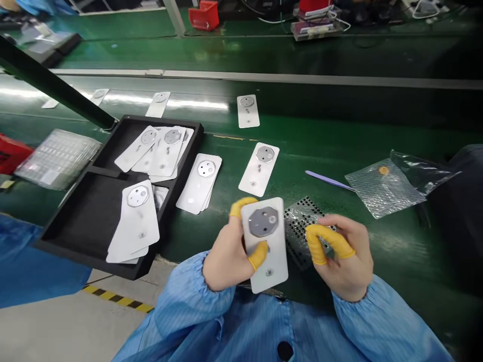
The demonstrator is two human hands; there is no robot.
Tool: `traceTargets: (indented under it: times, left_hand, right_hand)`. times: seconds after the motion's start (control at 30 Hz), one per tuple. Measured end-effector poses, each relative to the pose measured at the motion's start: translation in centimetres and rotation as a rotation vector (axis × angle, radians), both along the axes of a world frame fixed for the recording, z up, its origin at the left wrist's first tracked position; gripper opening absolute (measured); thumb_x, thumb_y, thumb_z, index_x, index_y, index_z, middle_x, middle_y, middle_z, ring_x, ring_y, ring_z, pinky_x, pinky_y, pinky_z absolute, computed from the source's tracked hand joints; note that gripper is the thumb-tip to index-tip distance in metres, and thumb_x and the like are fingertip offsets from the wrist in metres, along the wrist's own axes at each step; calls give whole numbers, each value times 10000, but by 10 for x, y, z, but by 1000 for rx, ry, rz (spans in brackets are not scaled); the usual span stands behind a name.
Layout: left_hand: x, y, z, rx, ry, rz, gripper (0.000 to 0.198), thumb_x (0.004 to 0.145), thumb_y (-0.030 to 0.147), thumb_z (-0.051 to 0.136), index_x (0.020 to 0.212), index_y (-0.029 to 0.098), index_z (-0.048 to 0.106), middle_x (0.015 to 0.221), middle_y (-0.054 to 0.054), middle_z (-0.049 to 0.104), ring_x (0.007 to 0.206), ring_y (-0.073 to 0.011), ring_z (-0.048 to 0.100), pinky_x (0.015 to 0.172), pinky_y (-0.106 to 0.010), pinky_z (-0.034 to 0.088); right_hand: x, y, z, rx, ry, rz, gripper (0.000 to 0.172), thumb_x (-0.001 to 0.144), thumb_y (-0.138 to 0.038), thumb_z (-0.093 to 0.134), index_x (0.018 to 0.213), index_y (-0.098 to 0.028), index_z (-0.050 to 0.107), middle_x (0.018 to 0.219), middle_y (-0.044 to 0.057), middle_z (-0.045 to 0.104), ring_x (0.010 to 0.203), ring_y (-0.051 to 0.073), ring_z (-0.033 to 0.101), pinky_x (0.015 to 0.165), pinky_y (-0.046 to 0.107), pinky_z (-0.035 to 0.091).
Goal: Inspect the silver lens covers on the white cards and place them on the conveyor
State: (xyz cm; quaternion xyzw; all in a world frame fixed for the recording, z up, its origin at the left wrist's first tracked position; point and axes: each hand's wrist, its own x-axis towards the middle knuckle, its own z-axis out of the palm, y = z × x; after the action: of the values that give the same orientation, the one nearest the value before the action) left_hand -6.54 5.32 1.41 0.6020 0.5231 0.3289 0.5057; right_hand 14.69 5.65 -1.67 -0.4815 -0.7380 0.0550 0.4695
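My left hand (234, 254) grips a white phone back cover (275, 269) with a grey octagonal camera window, its thumb across the face. Yellow finger cots cover some fingertips on both hands. Just right of the cover, my right hand (343, 254) has thumb and finger pinched together; whatever is between them is too small to make out. Beneath and between the hands lies a clear sheet with rows of black dots (302, 221). Another white cover (259, 171) lies flat beyond my left hand, and a small stack of covers (198, 185) rests to its left.
A black divided tray (75, 216) with several covers stands at left, beside a stack of clear plastic trays (58, 158). Purple tweezers (328, 180) and a bubble-wrap bag (385, 188) lie at right. More covers sit on the belt (204, 108). A blue sleeve (45, 266) shows at far left.
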Motion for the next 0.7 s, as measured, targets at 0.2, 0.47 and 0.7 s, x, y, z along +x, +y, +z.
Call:
traceTargets:
  times: [0.2, 0.47, 0.7]
  left_hand:
    - [37, -4, 10, 20, 93, -83, 307, 774, 159, 611, 1062, 194, 512, 678, 23, 632, 493, -122, 548, 445, -224, 413]
    - [50, -9, 16, 172, 141, -30, 176, 784, 166, 576, 958, 184, 554, 594, 45, 579, 437, -98, 508, 430, -209, 398]
    - [55, -9, 13, 192, 180, -59, 127, 751, 156, 576, 866, 178, 528, 530, 50, 565, 403, -114, 513, 398, -221, 371]
  right_hand:
    - [-5, -13, 3, -52, -16, 137, 410, 808, -88, 614, 1187, -216, 525, 1000, 33, 619, 957, 189, 589, 1011, 408, 453]
    - [3, -20, 8, -95, 39, 128, 487, 814, -84, 615, 1261, -252, 517, 1001, -4, 656, 922, 161, 626, 1018, 377, 454]
    - [9, -16, 10, -38, -51, 120, 447, 846, -86, 550, 1267, -235, 523, 1066, 32, 660, 977, 181, 634, 1017, 443, 453]
